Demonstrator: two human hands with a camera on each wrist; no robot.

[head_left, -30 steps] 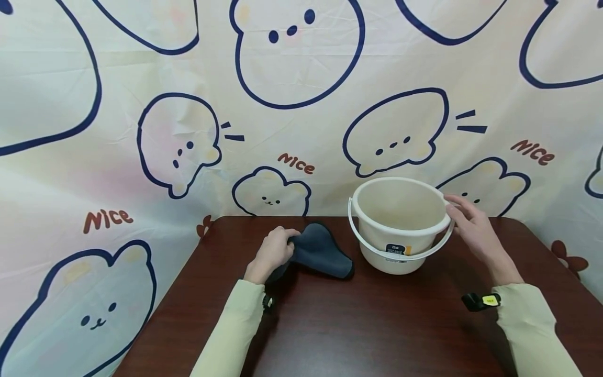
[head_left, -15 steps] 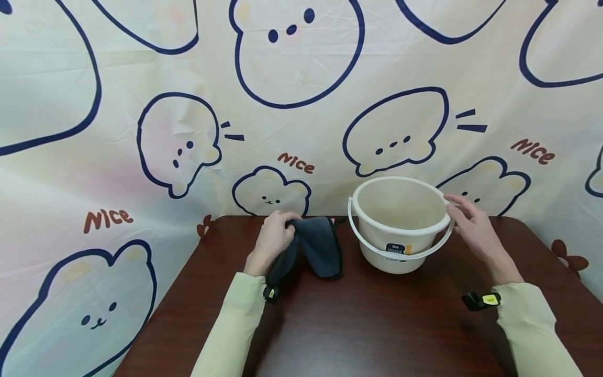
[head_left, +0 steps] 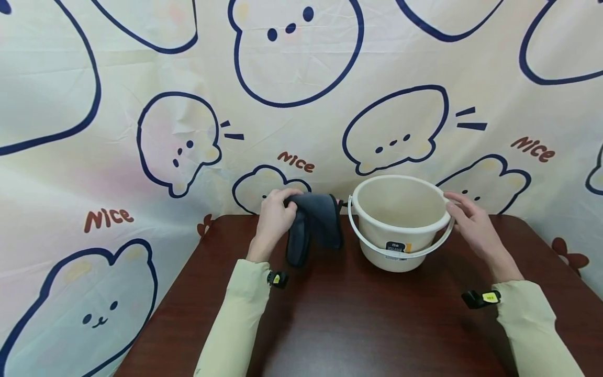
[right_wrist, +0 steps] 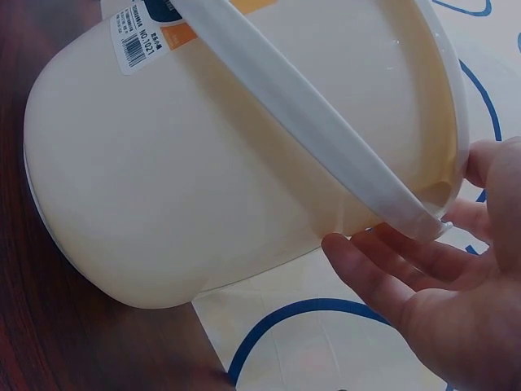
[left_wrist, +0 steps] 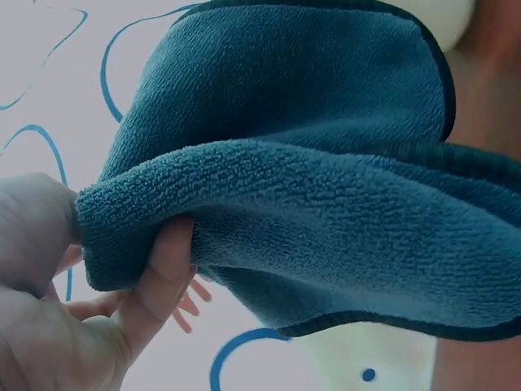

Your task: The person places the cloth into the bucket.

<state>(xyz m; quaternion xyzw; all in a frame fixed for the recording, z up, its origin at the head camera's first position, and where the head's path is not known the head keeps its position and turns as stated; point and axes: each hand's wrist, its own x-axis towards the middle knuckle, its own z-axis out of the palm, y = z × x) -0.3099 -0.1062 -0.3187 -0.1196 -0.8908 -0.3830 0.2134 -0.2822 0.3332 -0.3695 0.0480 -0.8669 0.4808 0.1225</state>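
Between the thumb and fingers of my left hand [head_left: 275,217] a dark blue-grey towel [head_left: 320,217] is pinched by one end. Its folds hang down left of the bucket. Soft pile and a black bound edge show on the towel [left_wrist: 326,204] in the left wrist view. A cream plastic bucket [head_left: 393,243] stands upright at the table's back right, its handle lowered across the front. My right hand [head_left: 473,230] holds the bucket's right rim, thumb at the rim and fingers under it beside the handle [right_wrist: 309,122].
The dark brown table [head_left: 367,324] ends right behind the bucket. A pale curtain [head_left: 301,136] with cartoon bears hangs behind and at both sides. A label [right_wrist: 140,41] with a barcode is stuck on the bucket's front.
My left hand has risen and moved slightly away from me, lifting the towel, which now hangs folded instead of spreading out low over the table. The right hand and the bucket have stayed put.
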